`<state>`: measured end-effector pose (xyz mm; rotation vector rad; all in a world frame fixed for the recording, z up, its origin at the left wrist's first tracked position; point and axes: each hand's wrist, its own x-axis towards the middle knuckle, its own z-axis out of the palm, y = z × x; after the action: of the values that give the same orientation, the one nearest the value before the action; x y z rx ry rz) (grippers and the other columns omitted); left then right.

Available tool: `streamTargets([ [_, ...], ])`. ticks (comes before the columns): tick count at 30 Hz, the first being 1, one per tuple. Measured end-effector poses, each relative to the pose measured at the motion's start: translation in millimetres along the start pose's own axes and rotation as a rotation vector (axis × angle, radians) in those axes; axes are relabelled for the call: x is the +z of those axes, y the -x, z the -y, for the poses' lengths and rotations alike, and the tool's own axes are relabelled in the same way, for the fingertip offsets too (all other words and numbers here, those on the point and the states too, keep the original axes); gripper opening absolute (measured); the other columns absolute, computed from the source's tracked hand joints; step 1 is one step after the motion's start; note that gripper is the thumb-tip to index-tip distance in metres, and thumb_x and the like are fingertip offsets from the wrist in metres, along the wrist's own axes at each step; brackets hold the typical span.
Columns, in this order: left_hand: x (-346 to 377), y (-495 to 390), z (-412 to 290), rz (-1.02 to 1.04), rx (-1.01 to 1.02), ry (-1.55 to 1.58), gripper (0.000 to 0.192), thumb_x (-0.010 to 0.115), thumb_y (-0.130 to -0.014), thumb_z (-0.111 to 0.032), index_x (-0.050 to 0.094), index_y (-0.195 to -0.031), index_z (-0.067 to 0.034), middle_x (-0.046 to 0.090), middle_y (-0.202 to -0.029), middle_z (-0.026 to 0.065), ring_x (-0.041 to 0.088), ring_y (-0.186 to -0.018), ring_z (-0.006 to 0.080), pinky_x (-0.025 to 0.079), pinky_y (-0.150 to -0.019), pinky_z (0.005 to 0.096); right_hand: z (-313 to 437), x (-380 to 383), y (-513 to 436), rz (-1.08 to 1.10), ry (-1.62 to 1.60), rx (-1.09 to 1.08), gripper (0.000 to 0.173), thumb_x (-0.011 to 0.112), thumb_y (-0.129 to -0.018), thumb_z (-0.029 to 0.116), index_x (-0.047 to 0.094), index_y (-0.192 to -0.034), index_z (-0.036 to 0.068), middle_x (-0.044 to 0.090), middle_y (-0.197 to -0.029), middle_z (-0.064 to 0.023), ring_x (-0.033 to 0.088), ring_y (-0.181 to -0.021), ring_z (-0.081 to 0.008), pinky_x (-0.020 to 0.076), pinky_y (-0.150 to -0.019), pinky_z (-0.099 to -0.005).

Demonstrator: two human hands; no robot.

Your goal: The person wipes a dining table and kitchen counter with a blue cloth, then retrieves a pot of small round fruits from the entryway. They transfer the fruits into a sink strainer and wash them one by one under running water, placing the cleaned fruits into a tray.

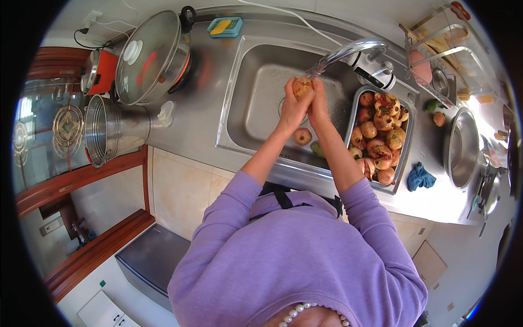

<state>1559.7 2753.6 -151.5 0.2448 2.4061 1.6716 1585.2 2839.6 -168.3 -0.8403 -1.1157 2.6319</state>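
Observation:
Both my hands are wrapped around a pomegranate (302, 87) right under the spout of a chrome faucet (345, 48). My left hand (295, 105) grips its left side, and my right hand (319, 100) covers its right side. Below them is the stainless steel sink basin (261, 92), where another pomegranate (302, 136) rests near the front wall. Partly hidden by my right forearm, a green fruit or vegetable (317, 149) lies beside it. A metal tray (401, 173) at the sink's right side holds several pomegranates (383, 121), some split open with red seeds showing.
Left on the counter stand a glass-lidded pan (149, 61) and a steel pot (122, 126). A turquoise soap dish (233, 32) sits behind the sink. Rightward are a blue cloth (421, 177), a steel bowl (462, 147) and a wire dish rack (433, 69). A white cord (294, 16) runs to the faucet unit.

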Motion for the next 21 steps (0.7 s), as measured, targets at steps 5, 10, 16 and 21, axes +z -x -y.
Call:
streamTargets([
  [5, -9.6, -10.5, 12.6, -0.113, -0.061, -0.196, 0.046, 0.04, -0.101, -0.049, 0.053, -0.117, -0.008, 0.066, -0.096, 0.0228, 0.063, -0.087, 0.0457, 0.049, -0.072, 0.052, -5.4, -1.9, -17.0, 0.098, 0.269, 0.0, 0.038, 0.054, -0.097, 0.035, 0.045, -0.128, 0.014, 0.056, -0.108, -0.0038, 0.057, -0.089, -0.0137, 0.0482, -0.065, -0.0281],
  [10, -12.8, 6.9, 62.5, 0.074, -0.252, -0.131, 0.042, 0.052, -0.096, -0.04, 0.051, -0.12, -0.006, 0.059, -0.114, 0.0232, 0.064, -0.092, 0.0421, 0.05, -0.077, 0.0505, 1.9, -12.2, -42.0, 0.135, 0.068, 0.197, 0.048, 0.064, -0.094, 0.039, 0.046, -0.131, 0.016, 0.058, -0.116, -0.0049, 0.061, -0.101, -0.0169, 0.0535, -0.079, -0.0345],
  [16, 39.2, 61.6, 142.8, 0.752, -0.18, -0.752, 0.057, 0.073, -0.079, -0.028, 0.05, -0.128, -0.011, 0.052, -0.13, 0.021, 0.057, -0.112, 0.042, 0.051, -0.092, 0.0493, 9.5, -20.8, -41.4, 0.152, 0.523, -0.036, 0.052, 0.079, -0.082, 0.035, 0.053, -0.118, 0.008, 0.063, -0.108, -0.0075, 0.065, -0.097, -0.0205, 0.055, -0.08, -0.0395],
  [21, 84.6, 63.5, 174.1, 0.706, -0.093, -0.758, 0.06, 0.072, -0.076, -0.012, 0.051, -0.132, -0.012, 0.055, -0.13, 0.0175, 0.055, -0.115, 0.0429, 0.051, -0.093, 0.0519, 19.4, -21.7, -10.2, 0.117, 1.634, -0.579, 0.054, 0.076, -0.067, 0.029, 0.056, -0.112, 0.007, 0.06, -0.116, -0.0142, 0.06, -0.1, -0.0361, 0.0521, -0.082, -0.048],
])
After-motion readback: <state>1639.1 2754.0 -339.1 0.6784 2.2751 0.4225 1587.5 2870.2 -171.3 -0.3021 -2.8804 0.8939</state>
